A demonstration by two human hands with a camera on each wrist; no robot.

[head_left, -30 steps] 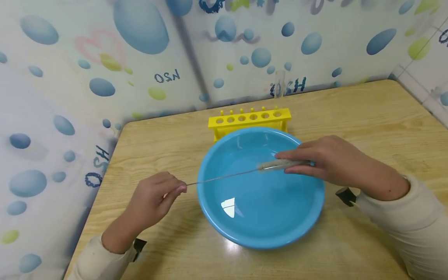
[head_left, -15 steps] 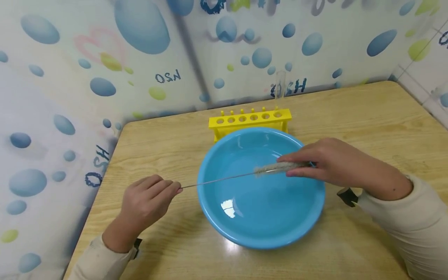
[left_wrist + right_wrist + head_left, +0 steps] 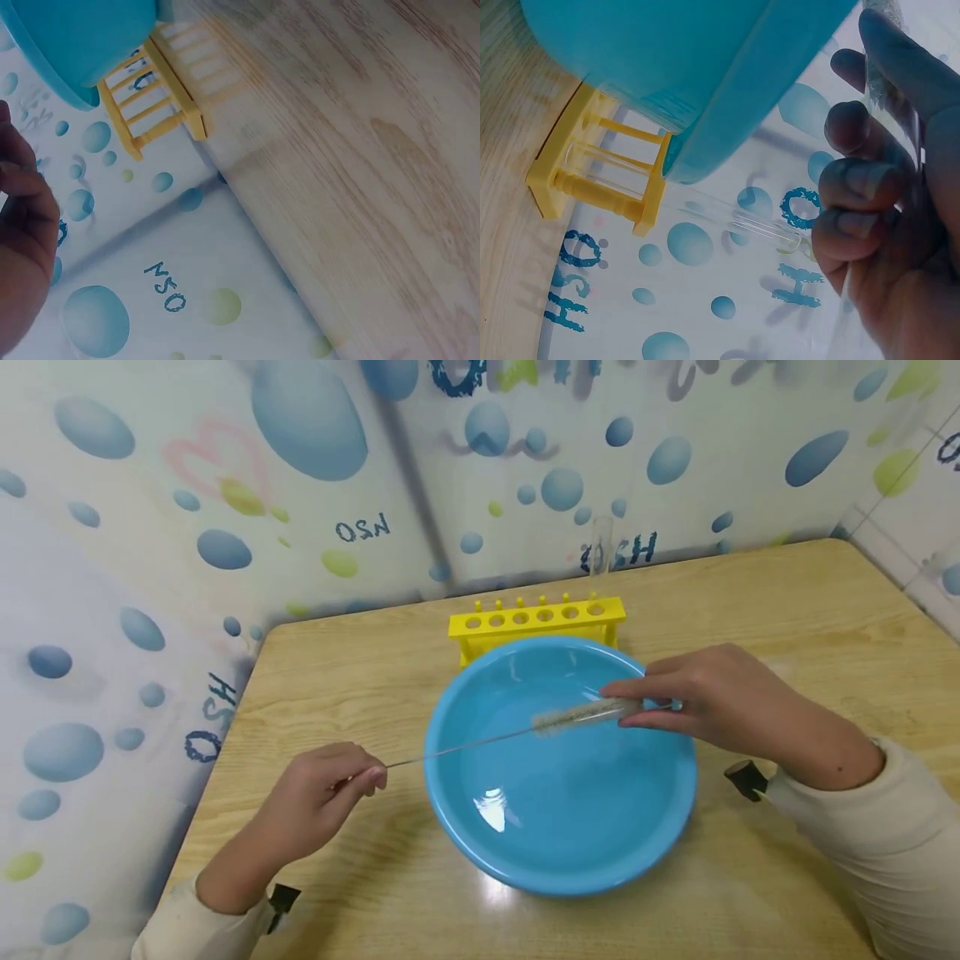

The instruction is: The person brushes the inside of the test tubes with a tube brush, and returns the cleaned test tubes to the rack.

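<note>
Over the blue basin (image 3: pixel 555 870), my right hand (image 3: pixel 720 702) holds a clear glass test tube (image 3: pixel 611 712) lying nearly level, its mouth toward the left. A test tube brush with pale bristles (image 3: pixel 553 721) sits partly inside the tube, the bristle end showing outside the mouth. Left of the basin rim, my left hand (image 3: pixel 318 797) pinches the brush's thin twisted wire handle (image 3: pixel 457 748). In the right wrist view, curled fingers (image 3: pixel 862 180) wrap the tube, with bristles (image 3: pixel 885 86) visible inside it. The left wrist view catches only part of the left hand (image 3: pixel 26 232).
Directly behind the basin stands a yellow test tube rack (image 3: pixel 536 620), with one clear upright test tube (image 3: pixel 601 547) at its right end. A patterned wall (image 3: pixel 300 552) borders the wooden table (image 3: pixel 345 677) at the back and left.
The brush has come slightly further out of the tube toward the left, as my left hand drew back a little. My right hand has barely shifted and keeps its hold.
</note>
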